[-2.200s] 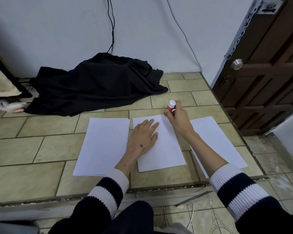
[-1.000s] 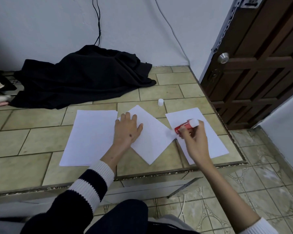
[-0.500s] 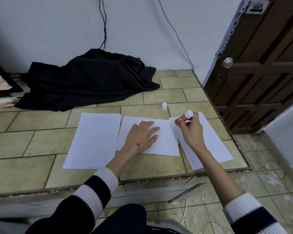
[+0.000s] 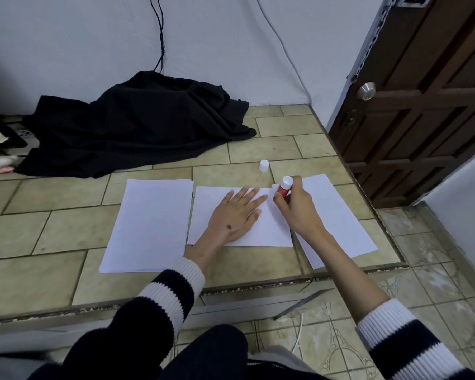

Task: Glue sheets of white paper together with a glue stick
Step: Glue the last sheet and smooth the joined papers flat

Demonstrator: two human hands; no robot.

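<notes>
Three lots of white paper lie on a tiled ledge: a stack at the left [image 4: 148, 223], a single middle sheet [image 4: 272, 229] and a sheet at the right [image 4: 337, 215]. My left hand [image 4: 235, 215] lies flat on the middle sheet with fingers spread. My right hand [image 4: 296, 207] grips a red glue stick [image 4: 284, 187], white end up, its lower end at the middle sheet's top right corner. The white glue cap [image 4: 264, 165] stands on the tiles just behind the sheets.
A heap of black cloth [image 4: 137, 124] lies at the back against the wall, with cables hanging above it. A brown wooden door [image 4: 422, 91] stands at the right. The ledge's front edge [image 4: 231, 287] drops to a lower tiled floor.
The middle sheet was turned from slanted to square under my left hand. My right hand brought the glue stick from the sheet's right corner up to its top right corner.
</notes>
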